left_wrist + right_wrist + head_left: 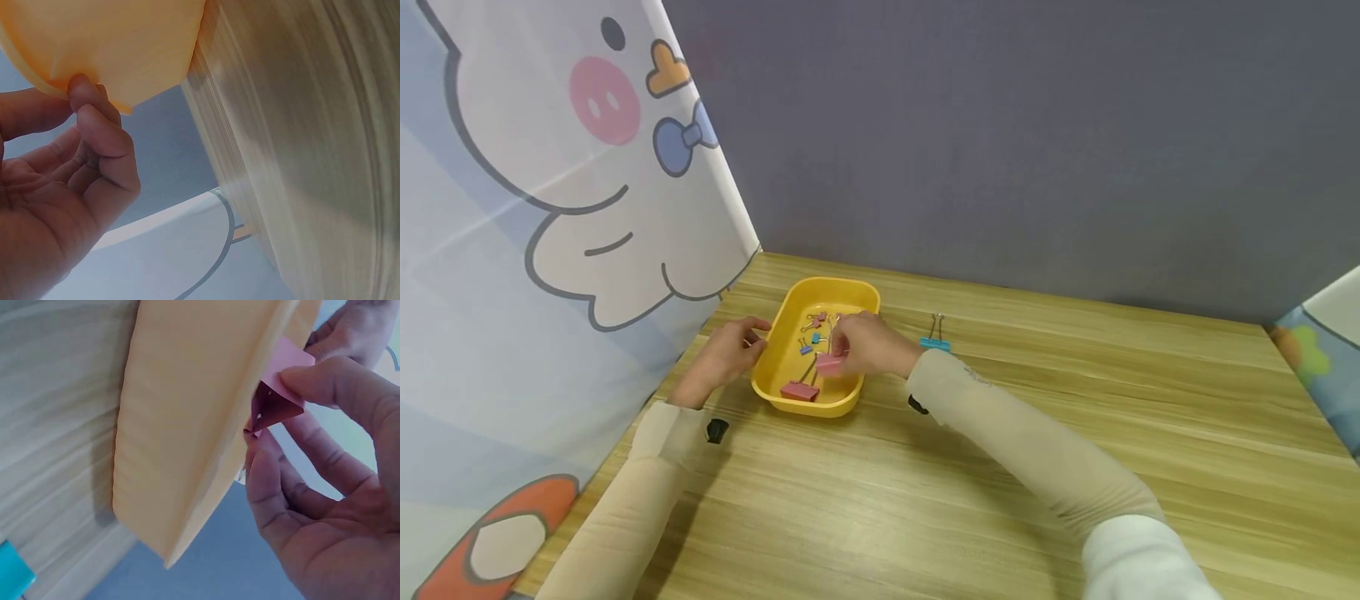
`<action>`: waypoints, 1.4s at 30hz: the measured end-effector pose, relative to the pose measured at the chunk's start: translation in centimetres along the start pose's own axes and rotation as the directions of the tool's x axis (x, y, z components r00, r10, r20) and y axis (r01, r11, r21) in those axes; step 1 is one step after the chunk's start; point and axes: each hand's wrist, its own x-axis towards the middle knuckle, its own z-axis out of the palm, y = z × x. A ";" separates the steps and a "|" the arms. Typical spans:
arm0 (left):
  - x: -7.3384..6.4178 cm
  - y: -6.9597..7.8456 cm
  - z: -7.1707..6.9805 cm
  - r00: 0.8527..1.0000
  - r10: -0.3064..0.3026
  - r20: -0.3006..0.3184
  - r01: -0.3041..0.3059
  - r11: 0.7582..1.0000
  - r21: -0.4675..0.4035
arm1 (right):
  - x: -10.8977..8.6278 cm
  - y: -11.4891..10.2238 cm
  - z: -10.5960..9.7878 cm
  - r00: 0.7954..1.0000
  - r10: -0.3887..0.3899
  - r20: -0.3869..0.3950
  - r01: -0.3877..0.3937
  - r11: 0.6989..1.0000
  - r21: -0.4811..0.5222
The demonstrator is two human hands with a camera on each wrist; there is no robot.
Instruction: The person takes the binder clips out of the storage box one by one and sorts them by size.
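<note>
My right hand (867, 340) pinches a large pink binder clip (289, 362) between thumb and fingers, over the right part of a yellow tray (762, 385). In the right wrist view, the clip's hollow body faces the camera beside the tray's rim. At the tray's left side, my left hand (730, 352) pinches the rim with thumb and curled fingers, as the left wrist view shows. Inside the tray lie another large pink binder clip (800, 391), a small blue binder clip (806, 350), a small teal one (817, 338) and small pink ones (817, 320). The right hand hides part of the tray.
A blue binder clip (935, 343) stands on the wooden table (1075, 400), right of the tray, its handles pointing back. A grey wall (1000, 150) rises behind the table, and a cartoon-printed sheet (550, 275) hangs along the left side.
</note>
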 end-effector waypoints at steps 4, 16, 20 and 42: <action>0.0 0.0 0.0 1.000 -0.004 0.005 0.004 1.000 0.001 | -0.6 0.5 -0.9 1.000 -0.006 -0.030 0.006 1.000 0.006; -0.2 0.2 -0.1 1.000 -0.002 0.007 0.002 1.000 0.002 | -4.1 3.6 -3.6 0.983 -0.004 -0.184 0.005 1.000 0.006; -0.2 0.1 -0.2 1.000 0.014 0.002 -0.014 1.000 0.007 | -5.4 5.3 -4.3 0.979 0.024 -0.201 -0.017 0.999 0.037; -0.1 0.3 -0.2 1.000 0.024 0.017 -0.025 0.999 0.029 | -11.3 17.1 -3.9 0.964 0.162 -0.210 -0.138 0.983 0.123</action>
